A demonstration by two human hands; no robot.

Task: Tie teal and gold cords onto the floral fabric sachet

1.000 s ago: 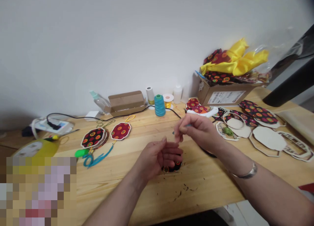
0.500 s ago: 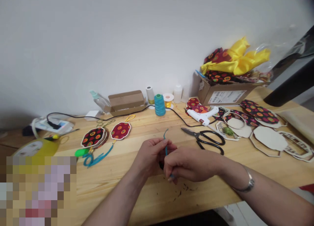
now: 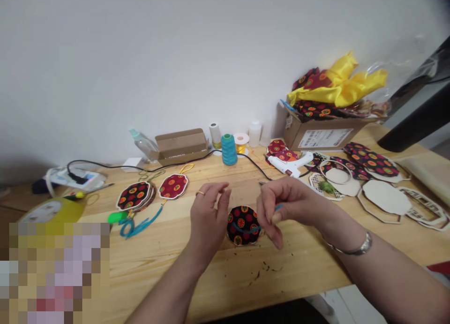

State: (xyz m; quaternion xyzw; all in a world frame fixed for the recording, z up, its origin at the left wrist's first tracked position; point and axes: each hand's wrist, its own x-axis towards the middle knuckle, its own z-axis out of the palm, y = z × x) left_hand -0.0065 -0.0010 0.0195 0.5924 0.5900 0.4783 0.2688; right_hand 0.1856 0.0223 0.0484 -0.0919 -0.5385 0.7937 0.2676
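A black fabric-covered piece (image 3: 242, 216) with red and orange round motifs lies on the table between my hands. Across its lower part runs a teal cord (image 3: 246, 231). My right hand (image 3: 286, 207), just right of the piece, pinches teal cord between thumb and fingers, with a bit showing at the fingertips. At the left edge of the piece is my left hand (image 3: 211, 216), its thumb and fingers bent but apart, with nothing seen in them. Behind my right hand, black-handled scissors are mostly hidden.
A teal thread cone (image 3: 229, 150) stands near the wall. Right of it lies a white glue gun (image 3: 290, 164), with wooden frames (image 3: 386, 199) and a cardboard box (image 3: 323, 134) of fabric beyond. Finished-looking ornaments (image 3: 174, 186) lie on the left. A black cable (image 3: 168, 167) crosses the back.
My hands have moved apart, uncovering the patterned piece. My right hand has risen to the right with the cord, now covering the scissors. My left hand has let go and shifted slightly left.
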